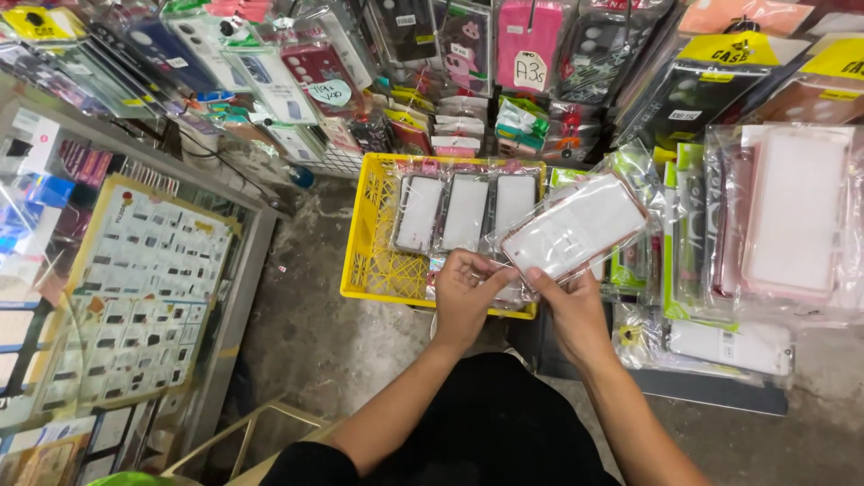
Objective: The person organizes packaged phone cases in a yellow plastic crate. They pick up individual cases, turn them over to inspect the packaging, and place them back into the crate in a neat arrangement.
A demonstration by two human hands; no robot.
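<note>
Your left hand (pixel 465 292) and right hand (pixel 571 306) both pinch a clear phone case in its plastic sleeve (pixel 576 225), lifted just above the yellow crate's (pixel 364 243) near right corner. Three similar sleeved cases (pixel 464 211) already stand in a row inside the crate; more lie in piles right of it. Your fingers hide the sleeve's lower edge, and glare blurs its contents.
</note>
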